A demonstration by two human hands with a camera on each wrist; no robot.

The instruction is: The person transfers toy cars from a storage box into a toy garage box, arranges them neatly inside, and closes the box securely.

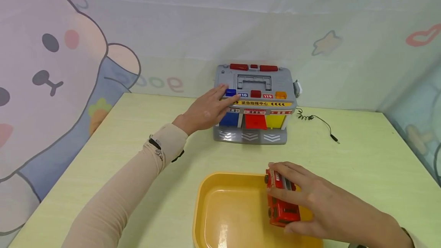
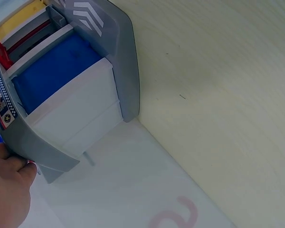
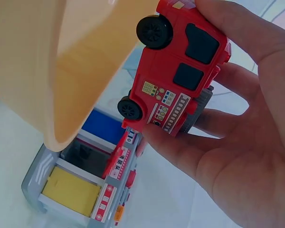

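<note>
A red toy fire engine (image 3: 173, 71) with black wheels is in my right hand (image 1: 322, 198), gripped between thumb and fingers over the right part of a yellow tray (image 1: 237, 206). Its side windows and stickers face the right wrist camera. Farther off, my left hand (image 1: 208, 108) rests on the front left corner of a grey toy rescue station (image 1: 255, 106), one finger stretched along the roof near the blue button (image 1: 231, 92). The station has a blue door (image 2: 61, 71), a yellow door (image 3: 71, 190) and a red middle flap (image 1: 255, 121) that tilts outward.
A thin black cord (image 1: 320, 121) with a plug lies on the pale table (image 1: 155, 156), right of the station. Behind the table hangs a printed cloth backdrop (image 1: 189, 30). The tray stands near the front edge of the table, its raised rim below the fire engine.
</note>
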